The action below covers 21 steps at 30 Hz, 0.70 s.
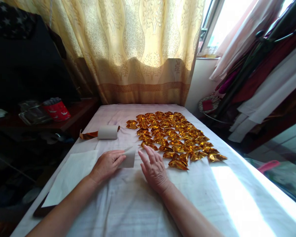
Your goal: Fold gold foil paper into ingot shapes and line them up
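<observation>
Between the thumb and fingers of my left hand [111, 163] is a small grey-white sheet of paper [130, 158], its free side pointing right. My right hand [153, 168] hovers just right of that sheet with its fingers apart and nothing in them. Beyond it, rows of folded gold foil pieces [174, 135] cover the far right of the cloth-covered table [143, 207]. A curled bundle of sheets, pale outside and gold inside [108, 132], lies past my left hand. Under my left forearm is a large white sheet [72, 171].
A dark flat object [40, 209] shows beneath the white sheet. Left of the table, a dark cabinet holds a red container [56, 109] and a glass jar [32, 112]. A yellow curtain [143, 49] hangs behind; a coat rack [246, 65] with clothes stands right.
</observation>
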Motion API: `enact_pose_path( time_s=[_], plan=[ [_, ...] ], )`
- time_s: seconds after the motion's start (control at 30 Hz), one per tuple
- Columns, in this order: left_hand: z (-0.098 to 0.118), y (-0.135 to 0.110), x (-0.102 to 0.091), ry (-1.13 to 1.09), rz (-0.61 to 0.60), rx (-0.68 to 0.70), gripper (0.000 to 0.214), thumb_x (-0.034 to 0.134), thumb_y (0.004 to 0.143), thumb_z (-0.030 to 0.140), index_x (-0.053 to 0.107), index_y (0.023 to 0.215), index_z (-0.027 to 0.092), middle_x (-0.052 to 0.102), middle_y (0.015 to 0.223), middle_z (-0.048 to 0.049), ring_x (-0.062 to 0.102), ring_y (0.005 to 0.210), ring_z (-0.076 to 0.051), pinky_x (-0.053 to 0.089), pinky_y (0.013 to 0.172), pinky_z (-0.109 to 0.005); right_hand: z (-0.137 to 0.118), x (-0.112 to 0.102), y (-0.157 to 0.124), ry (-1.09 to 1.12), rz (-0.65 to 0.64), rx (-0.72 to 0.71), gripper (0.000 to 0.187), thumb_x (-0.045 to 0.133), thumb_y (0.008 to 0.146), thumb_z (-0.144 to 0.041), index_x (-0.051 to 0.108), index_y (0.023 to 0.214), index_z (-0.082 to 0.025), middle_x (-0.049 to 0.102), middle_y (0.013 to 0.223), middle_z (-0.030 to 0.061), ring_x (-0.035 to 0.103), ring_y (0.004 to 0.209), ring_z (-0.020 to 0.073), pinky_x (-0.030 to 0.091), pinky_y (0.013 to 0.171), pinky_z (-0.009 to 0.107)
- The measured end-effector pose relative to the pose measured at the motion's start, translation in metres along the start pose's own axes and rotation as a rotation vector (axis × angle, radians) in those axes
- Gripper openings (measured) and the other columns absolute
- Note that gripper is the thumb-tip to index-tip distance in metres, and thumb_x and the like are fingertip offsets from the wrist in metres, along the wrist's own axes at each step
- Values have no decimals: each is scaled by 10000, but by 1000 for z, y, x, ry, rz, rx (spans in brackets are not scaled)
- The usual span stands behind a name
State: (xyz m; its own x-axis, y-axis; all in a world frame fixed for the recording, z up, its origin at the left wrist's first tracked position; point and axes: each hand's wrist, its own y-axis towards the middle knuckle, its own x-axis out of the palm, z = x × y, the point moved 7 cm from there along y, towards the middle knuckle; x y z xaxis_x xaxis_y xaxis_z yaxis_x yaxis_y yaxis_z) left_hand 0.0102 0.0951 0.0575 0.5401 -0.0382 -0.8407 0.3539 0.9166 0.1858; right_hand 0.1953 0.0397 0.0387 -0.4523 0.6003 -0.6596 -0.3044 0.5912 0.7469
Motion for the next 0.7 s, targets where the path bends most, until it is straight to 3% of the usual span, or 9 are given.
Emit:
enact_pose_path(
  time_s=[0.17,0.3,0.43,0.57,0.7],
  plan=[
    [10,-4,13,6,-37,-8,456,443,919,511,765,1090,238,742,1164,-57,678,1117,-259,507,1000,-383,-10,0,1,-29,4,-118,587,626,881,-148,470,1420,-318,411,1527,122,338,1434,262,335,1090,429],
    [13,-6,19,63,-67,21,419,446,930,489,768,1065,257,746,1157,-44,680,1110,-257,515,980,-369,-17,0,0,7,-19,-204,549,637,883,-165,519,1388,-345,473,1492,85,374,1409,238,330,1100,402],
    [7,-10,24,116,-74,54,461,438,949,498,698,1220,230,698,1260,-73,641,1178,-254,490,1021,-373,-21,-1,-3,63,-41,-261,320,627,910,-201,645,1210,-310,566,1406,72,465,1329,219,385,1054,376],
    [2,-21,35,194,-191,154,493,412,969,547,620,1330,285,560,1443,-87,491,1353,-288,344,1144,-482,-21,1,-8,172,-221,-269,254,601,915,-215,659,1160,-243,657,1278,94,537,1251,228,433,1025,391],
    [4,-41,43,216,-338,235,650,542,854,690,549,1391,323,470,1515,-111,372,1429,-346,193,1175,-598,-17,-6,-13,306,-341,-172,297,569,879,-169,654,1161,-210,719,1156,82,634,1103,206,480,972,353]
  ],
)
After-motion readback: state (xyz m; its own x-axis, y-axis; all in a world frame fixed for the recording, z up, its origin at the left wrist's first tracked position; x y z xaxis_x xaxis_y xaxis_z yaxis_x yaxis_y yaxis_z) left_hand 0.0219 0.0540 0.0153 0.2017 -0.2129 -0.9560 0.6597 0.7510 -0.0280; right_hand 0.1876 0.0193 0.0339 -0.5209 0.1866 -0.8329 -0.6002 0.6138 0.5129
